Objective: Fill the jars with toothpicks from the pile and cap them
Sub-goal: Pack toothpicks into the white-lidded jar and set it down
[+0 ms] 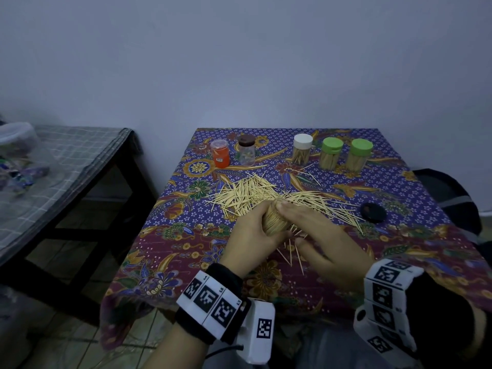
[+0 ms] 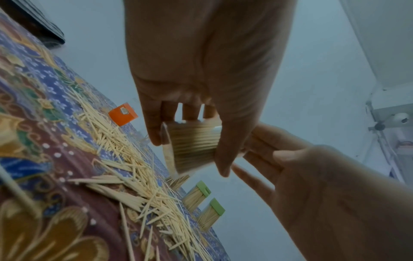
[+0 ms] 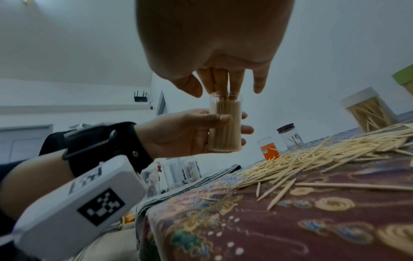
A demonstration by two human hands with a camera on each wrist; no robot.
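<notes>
Clear jar (image 3: 225, 124) packed with toothpicks, held at centre of head view, above near edge of pile (image 1: 269, 194). Left hand (image 1: 249, 230) grip wrapped round jar body, likely to steady it off counter (image 1: 170, 246). Right hand (image 1: 323, 237) fingers (image 3: 220, 81) straight, tips pressed on jar mouth, probably to seat toothpick ends level for capping. Black lid (image 1: 373, 212) lying at right of frame, within reach. Capped jars (image 1: 330, 153) ranged along upper edge, clear of work.

At frame centre my left hand (image 2: 201, 74) grips a clear jar (image 2: 192, 148) packed with toothpicks. My right hand (image 2: 330, 185) reaches in from lower right, straight fingers at the jar's end. Below left, the pile (image 2: 134, 176) sprawls across the cloth (image 2: 33, 123); two green-capped jars (image 2: 196, 196) sit lower centre.
</notes>
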